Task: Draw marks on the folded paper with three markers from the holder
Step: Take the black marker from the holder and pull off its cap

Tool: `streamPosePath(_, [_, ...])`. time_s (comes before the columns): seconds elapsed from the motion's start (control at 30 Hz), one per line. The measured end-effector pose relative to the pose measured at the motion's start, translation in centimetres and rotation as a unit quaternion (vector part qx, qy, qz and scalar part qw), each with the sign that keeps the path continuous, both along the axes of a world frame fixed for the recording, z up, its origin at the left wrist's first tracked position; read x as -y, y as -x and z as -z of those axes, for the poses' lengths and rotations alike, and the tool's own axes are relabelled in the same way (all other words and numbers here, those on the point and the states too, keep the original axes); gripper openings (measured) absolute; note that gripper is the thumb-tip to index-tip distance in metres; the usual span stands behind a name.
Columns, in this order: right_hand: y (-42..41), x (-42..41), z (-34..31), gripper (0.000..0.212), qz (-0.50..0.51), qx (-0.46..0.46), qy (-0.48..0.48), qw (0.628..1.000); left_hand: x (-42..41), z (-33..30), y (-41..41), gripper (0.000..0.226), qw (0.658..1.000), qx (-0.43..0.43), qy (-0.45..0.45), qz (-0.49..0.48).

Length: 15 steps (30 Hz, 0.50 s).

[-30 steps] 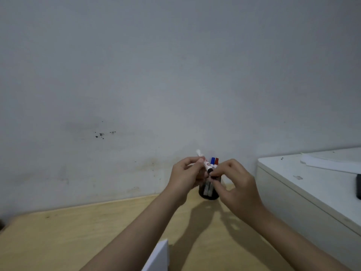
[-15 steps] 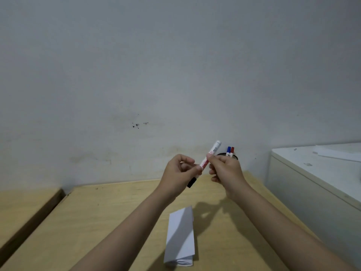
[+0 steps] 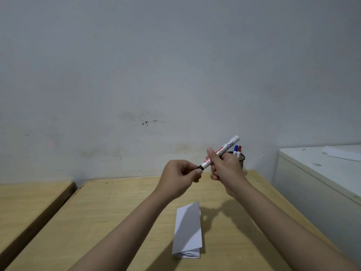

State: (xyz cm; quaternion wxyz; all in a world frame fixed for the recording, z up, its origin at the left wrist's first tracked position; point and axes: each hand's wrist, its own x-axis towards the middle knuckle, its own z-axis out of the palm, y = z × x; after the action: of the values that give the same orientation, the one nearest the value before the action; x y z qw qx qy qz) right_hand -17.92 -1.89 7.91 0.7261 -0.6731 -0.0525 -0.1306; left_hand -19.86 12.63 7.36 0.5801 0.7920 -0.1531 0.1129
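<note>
Both hands are raised above the wooden table (image 3: 121, 208) at the centre of the frame. The right hand (image 3: 226, 169) grasps the barrel of a white marker (image 3: 220, 151), which slants from lower left to upper right, its plain end toward the wall. The left hand (image 3: 179, 178) pinches the marker's black cap end (image 3: 200, 167) between thumb and fingers; whether the cap is seated or loosened cannot be told. Behind the right hand, a dark mesh holder (image 3: 241, 159) stands at the table's far edge, holding a blue-capped marker (image 3: 236, 149) and a red-capped marker (image 3: 239, 148) upright. The folded paper (image 3: 188, 229) lies flat on the table below the hands, lower centre. A white cabinet (image 3: 320, 184) occupies the right of the frame.
</note>
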Motion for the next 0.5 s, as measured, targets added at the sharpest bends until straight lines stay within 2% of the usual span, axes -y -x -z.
streamPosePath(0.27, [0.3, 0.0, 0.3, 0.024, -0.06, 0.082, 0.003, 0.995, -1.1, 0.0, -0.5, 0.013, 0.992, -0.067, 0.066, 0.08])
streamPosePath(0.4, [-0.1, 0.0, 0.6, 0.021, -0.075, 0.088, -0.002, 0.993, -1.8, 0.1, -1.5, 0.017, 0.974, -0.152, 0.106, 0.132])
streamPosePath(0.5, [-0.4, 0.2, 1.2, 0.022, -0.107, 0.08, -0.052, 0.99, -2.8, 0.6, -2.4, 0.019, 0.953, -0.212, 0.116, 0.181])
